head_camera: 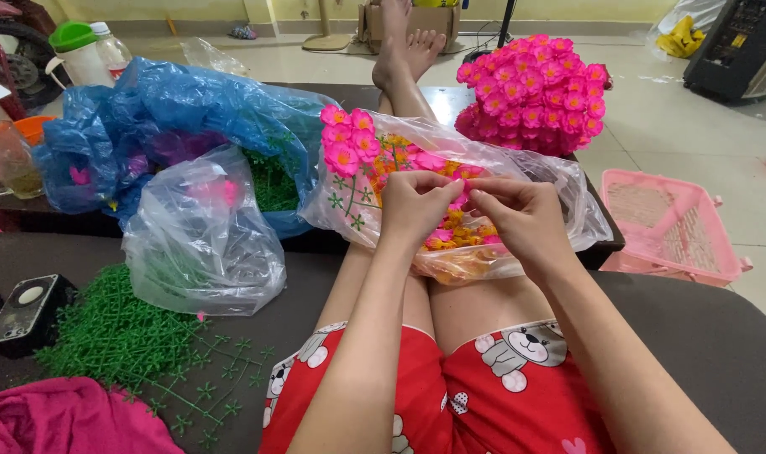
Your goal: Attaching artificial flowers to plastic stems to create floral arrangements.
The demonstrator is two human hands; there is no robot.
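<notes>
Near: left hand [415, 206] & right hand [517, 214] both pinch a small pink flower piece [461, 200] over clear bag [559, 181] on lap; weak pinch could drop it into loose petals, lost among them

pink flowers [347, 139]; green stems [118, 328]; blue bag [160, 109]; pink basket [673, 223]; red shorts [475, 395], bear pattern
</notes>
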